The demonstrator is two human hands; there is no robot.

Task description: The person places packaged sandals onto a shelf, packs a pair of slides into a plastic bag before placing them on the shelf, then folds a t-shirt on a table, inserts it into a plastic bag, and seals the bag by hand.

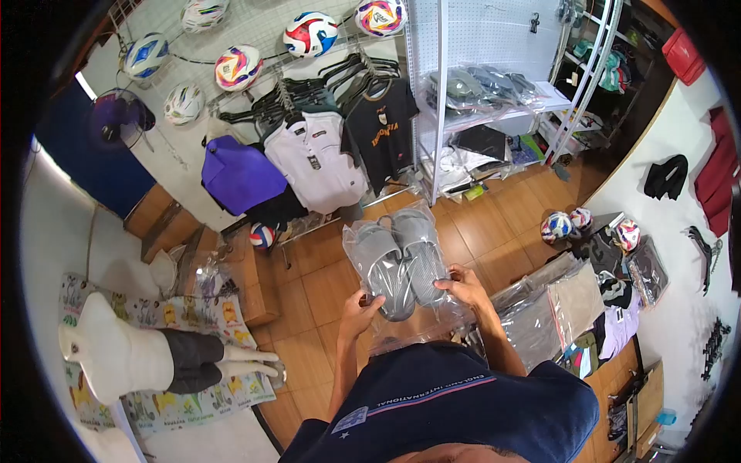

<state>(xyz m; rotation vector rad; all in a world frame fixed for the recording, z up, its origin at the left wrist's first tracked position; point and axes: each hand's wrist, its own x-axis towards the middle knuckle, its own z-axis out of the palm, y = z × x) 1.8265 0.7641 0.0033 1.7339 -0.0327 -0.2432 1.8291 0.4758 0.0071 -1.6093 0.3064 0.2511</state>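
Observation:
A pair of grey slide sandals point(401, 266) lies side by side in a clear plastic bag, held up in front of my body above the tiled floor. On the lower left of the bag, my left hand point(360, 312) is closed, its thumb pressing the plastic beside one sandal. My right hand point(465, 287) pinches the lower right of the bag, thumb over the other sandal's edge. The loose end of the plastic hangs towards my dark blue shirt point(463, 401).
Shirts point(315, 162) hang on a wall rack below several balls. A metal shelf point(494, 116) bears bagged footwear. At right are stacked bagged clothes point(540, 309) and balls point(556, 227). A mannequin point(131, 355) and a cardboard box point(251, 282) stand at left.

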